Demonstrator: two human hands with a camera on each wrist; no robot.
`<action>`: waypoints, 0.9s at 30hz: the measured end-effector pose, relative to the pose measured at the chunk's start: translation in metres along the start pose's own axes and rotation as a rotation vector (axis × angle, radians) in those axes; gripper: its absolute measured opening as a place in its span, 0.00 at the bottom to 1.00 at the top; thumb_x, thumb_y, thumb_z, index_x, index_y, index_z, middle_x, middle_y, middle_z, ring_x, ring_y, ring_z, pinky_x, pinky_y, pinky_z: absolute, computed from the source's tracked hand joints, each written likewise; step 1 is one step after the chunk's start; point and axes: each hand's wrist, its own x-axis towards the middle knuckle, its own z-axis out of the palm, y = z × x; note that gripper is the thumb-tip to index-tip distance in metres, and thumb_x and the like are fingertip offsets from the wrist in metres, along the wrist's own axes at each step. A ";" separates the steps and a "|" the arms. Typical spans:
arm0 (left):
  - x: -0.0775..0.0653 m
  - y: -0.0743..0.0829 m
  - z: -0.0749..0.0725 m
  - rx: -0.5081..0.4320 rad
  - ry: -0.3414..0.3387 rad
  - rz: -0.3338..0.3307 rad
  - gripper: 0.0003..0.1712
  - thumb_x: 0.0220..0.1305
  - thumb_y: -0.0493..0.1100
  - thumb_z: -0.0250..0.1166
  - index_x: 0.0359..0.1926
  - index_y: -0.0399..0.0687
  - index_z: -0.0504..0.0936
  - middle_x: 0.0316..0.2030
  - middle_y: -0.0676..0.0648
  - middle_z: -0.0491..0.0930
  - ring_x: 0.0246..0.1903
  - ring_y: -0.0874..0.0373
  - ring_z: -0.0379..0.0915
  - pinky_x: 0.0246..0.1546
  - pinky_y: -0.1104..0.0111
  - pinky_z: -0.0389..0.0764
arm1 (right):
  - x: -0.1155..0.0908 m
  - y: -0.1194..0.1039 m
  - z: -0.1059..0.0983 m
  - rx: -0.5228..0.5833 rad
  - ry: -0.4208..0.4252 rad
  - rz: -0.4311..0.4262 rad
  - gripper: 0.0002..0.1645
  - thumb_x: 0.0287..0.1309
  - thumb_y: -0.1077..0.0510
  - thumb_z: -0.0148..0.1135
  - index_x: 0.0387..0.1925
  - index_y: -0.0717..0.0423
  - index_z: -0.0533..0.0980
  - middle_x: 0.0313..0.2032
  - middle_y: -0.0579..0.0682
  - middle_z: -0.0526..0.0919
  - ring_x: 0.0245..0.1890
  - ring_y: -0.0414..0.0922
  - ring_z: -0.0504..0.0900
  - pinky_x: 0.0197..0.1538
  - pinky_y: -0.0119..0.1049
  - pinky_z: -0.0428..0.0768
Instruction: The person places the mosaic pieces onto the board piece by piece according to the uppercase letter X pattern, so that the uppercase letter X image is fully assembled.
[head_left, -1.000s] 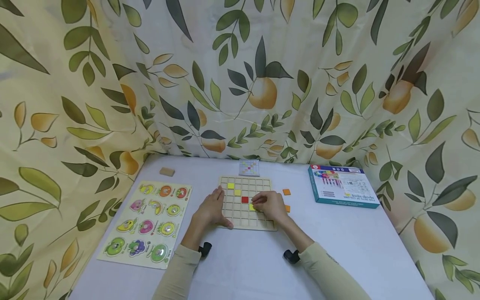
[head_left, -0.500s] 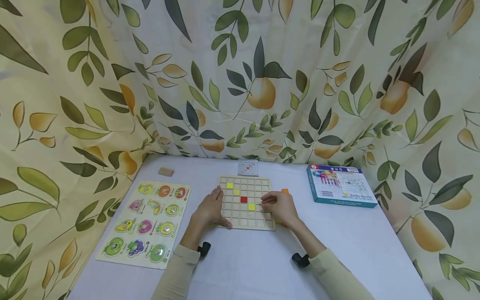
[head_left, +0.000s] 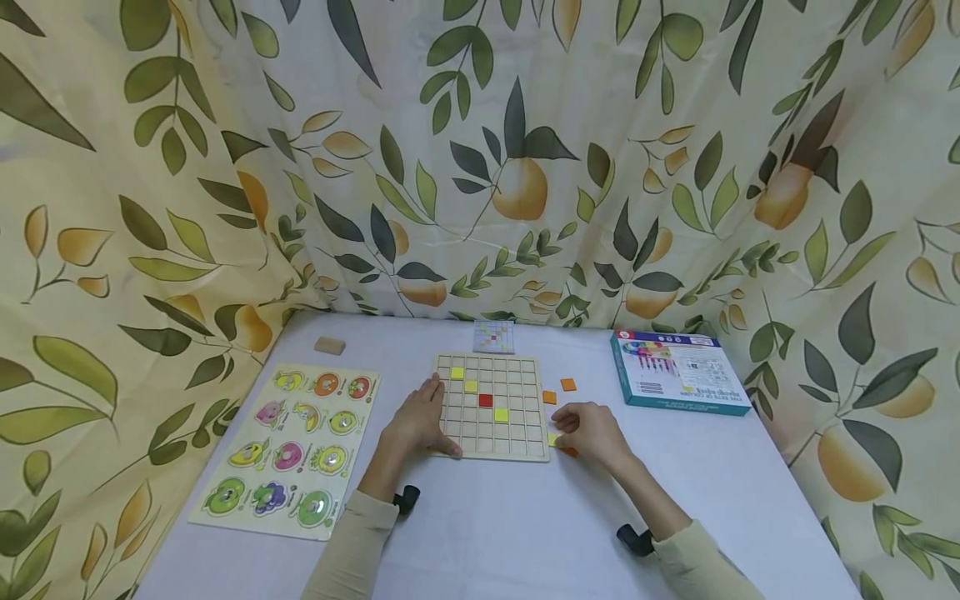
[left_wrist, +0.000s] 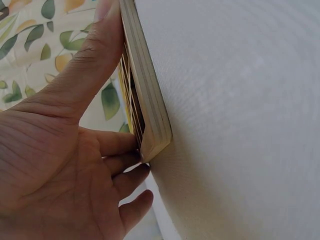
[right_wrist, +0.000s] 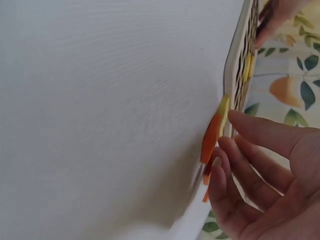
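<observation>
A wooden grid board (head_left: 468, 433) lies mid-table, with a red tile (head_left: 486, 401) and several yellow tiles such as one (head_left: 501, 415) set in its squares. My left hand (head_left: 417, 419) rests at its left near corner, fingers along the left side and thumb on the near edge (left_wrist: 145, 75). My right hand (head_left: 595, 433) is low beside the board's right edge, thumb and fingers apart. Its fingertips are right at a loose yellow tile (right_wrist: 225, 106), which overlaps an orange tile (right_wrist: 211, 137). Two more orange tiles, one nearer (head_left: 550, 397) and one farther (head_left: 567, 384), lie beyond the hand.
A small patterned card (head_left: 493, 337) lies behind the board. A fruit puzzle board (head_left: 300, 454) is on the left, with a wooden block (head_left: 330, 345) behind it. A teal-edged box (head_left: 678, 371) lies at the back right. Patterned curtain (head_left: 420, 167) surrounds the table.
My right hand has moved from above the grid, by the lowest yellow tile, right and nearer to the loose tiles beside the board. The left hand has stayed at the board's corner.
</observation>
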 end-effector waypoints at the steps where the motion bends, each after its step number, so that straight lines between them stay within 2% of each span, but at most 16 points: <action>1: 0.000 0.000 0.000 0.000 0.002 0.000 0.83 0.33 0.64 0.88 0.81 0.32 0.51 0.83 0.36 0.44 0.82 0.43 0.42 0.81 0.53 0.51 | -0.001 0.002 0.000 -0.006 -0.001 -0.003 0.19 0.46 0.66 0.82 0.43 0.59 0.87 0.35 0.48 0.88 0.34 0.41 0.84 0.42 0.40 0.87; 10: 0.004 -0.002 0.004 0.023 -0.013 -0.005 0.83 0.35 0.64 0.87 0.81 0.32 0.50 0.83 0.36 0.43 0.82 0.43 0.40 0.81 0.53 0.50 | -0.004 0.006 -0.002 -0.007 -0.003 -0.017 0.18 0.46 0.66 0.82 0.42 0.58 0.88 0.29 0.44 0.85 0.30 0.40 0.80 0.35 0.34 0.81; 16: 0.006 -0.003 0.006 0.027 -0.015 0.000 0.82 0.36 0.64 0.87 0.81 0.32 0.49 0.83 0.36 0.42 0.82 0.43 0.40 0.81 0.53 0.50 | -0.003 0.005 -0.005 0.040 0.038 -0.006 0.14 0.51 0.64 0.81 0.42 0.56 0.88 0.28 0.44 0.84 0.29 0.42 0.80 0.30 0.31 0.80; 22: 0.007 -0.003 0.005 0.037 -0.036 -0.012 0.83 0.37 0.65 0.86 0.82 0.34 0.47 0.83 0.38 0.40 0.82 0.45 0.38 0.81 0.55 0.48 | -0.001 0.002 -0.008 0.121 0.068 -0.018 0.15 0.55 0.63 0.79 0.45 0.58 0.87 0.32 0.46 0.87 0.31 0.43 0.83 0.33 0.30 0.84; 27: 0.005 -0.003 0.004 0.036 -0.023 0.001 0.83 0.35 0.66 0.87 0.81 0.33 0.49 0.83 0.37 0.42 0.82 0.43 0.40 0.81 0.54 0.50 | 0.004 -0.006 -0.002 0.210 0.061 -0.047 0.16 0.55 0.62 0.79 0.46 0.59 0.87 0.34 0.46 0.89 0.33 0.42 0.87 0.36 0.28 0.86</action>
